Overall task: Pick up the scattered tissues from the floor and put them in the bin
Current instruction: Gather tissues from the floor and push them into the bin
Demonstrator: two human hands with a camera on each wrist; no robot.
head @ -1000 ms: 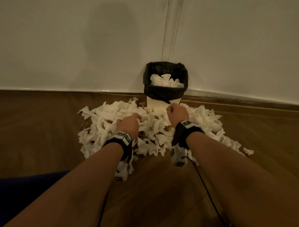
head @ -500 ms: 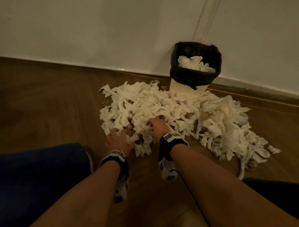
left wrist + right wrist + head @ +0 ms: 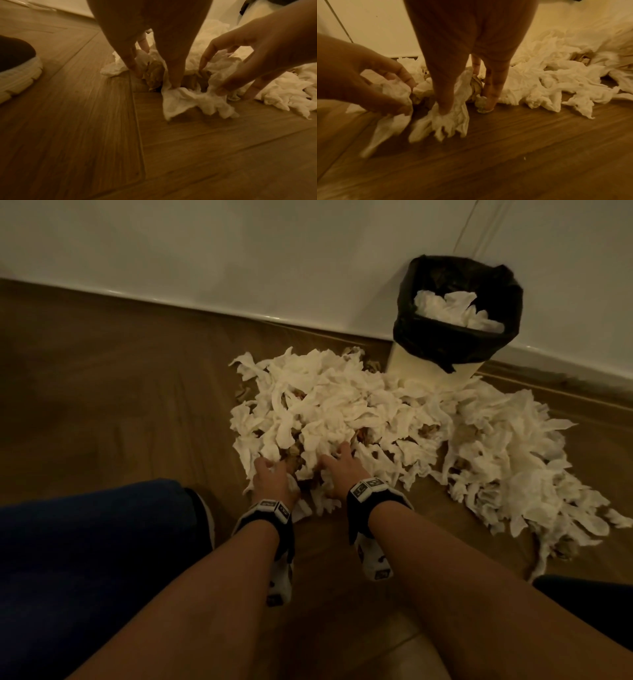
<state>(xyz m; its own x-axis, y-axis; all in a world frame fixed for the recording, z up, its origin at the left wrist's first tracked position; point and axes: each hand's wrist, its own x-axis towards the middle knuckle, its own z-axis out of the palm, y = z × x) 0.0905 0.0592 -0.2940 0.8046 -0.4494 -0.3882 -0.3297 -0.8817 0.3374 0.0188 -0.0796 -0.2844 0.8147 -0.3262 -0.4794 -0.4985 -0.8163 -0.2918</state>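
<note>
Far left there's a blue trouser leg (image 3: 85, 542) and a shoe with a white sole (image 3: 15, 73) parked on the wooden floor (image 3: 102, 405). Next along, the left hand (image 3: 274, 484) is down at the near edge of the tissue pile (image 3: 342, 405), fingers curled in and pinching a white tissue (image 3: 397, 92) against the thumb, so it's gripping that one. Right beside it, the right hand (image 3: 342, 470) is dug into the same edge with fingers (image 3: 443, 102) pointing down, bunching up another white piece (image 3: 447, 121) plus some brownish scraps. Looks like it's gripping that clump. Both wrists have black bands with the camera gear.

The pile itself is a big heap of white strips spreading off to the right across the floor, running right up to the base of the bin (image 3: 431, 364). The bin sits against the white wall (image 3: 239, 251), with a black bag liner (image 3: 455, 340) folded over the rim and a wad of tissues already inside (image 3: 452, 309).
</note>
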